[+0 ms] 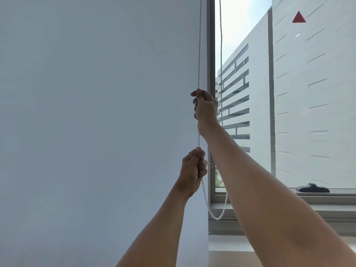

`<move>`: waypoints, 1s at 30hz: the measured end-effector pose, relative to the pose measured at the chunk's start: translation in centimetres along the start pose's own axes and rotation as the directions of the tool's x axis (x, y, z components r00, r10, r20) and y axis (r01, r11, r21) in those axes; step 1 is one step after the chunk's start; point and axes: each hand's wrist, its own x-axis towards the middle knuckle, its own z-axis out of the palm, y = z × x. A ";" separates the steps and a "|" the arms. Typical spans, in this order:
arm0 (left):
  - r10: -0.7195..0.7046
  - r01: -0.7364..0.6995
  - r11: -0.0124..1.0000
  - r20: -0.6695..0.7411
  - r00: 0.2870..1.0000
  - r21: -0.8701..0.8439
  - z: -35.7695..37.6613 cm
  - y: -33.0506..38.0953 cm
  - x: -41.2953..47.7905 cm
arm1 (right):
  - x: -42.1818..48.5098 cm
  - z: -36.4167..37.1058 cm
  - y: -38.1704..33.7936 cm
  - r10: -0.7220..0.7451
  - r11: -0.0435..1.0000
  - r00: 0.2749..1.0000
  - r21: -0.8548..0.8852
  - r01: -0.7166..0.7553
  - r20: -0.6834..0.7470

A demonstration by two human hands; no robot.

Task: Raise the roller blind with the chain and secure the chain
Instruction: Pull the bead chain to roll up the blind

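A pale grey roller blind [96, 112] covers the left window pane down past the bottom of the view. Its white bead chain [199, 45] hangs as a loop along the blind's right edge, with the loop's bottom near the sill. My right hand [205, 108] is shut on the near strand of the chain, high up. My left hand [193, 168], with a ring on one finger, grips the same strand lower down. The far strand [221, 54] hangs free in front of the glass.
A grey window frame post [211, 45] stands just right of the blind. The uncovered pane shows a white building outside. A dark window handle [312, 188] lies on the lower frame at right, above the sill [289, 209].
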 end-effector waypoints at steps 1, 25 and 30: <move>-0.013 0.013 1.000 0.023 1.000 -0.010 0.0 0.0 0.1 | -0.1 0.0 0.0 -0.029 1.000 0.999 -0.001 0.029 -0.015; 0.032 -0.047 0.957 0.056 0.998 0.285 3.8 15.5 7.8 | -6.3 -1.7 5.5 0.003 0.999 0.999 -0.037 -0.002 0.037; 0.054 -0.045 0.948 -0.018 0.998 0.315 4.5 15.0 7.9 | -9.0 -2.5 9.1 0.101 0.995 0.991 -0.027 -0.099 0.084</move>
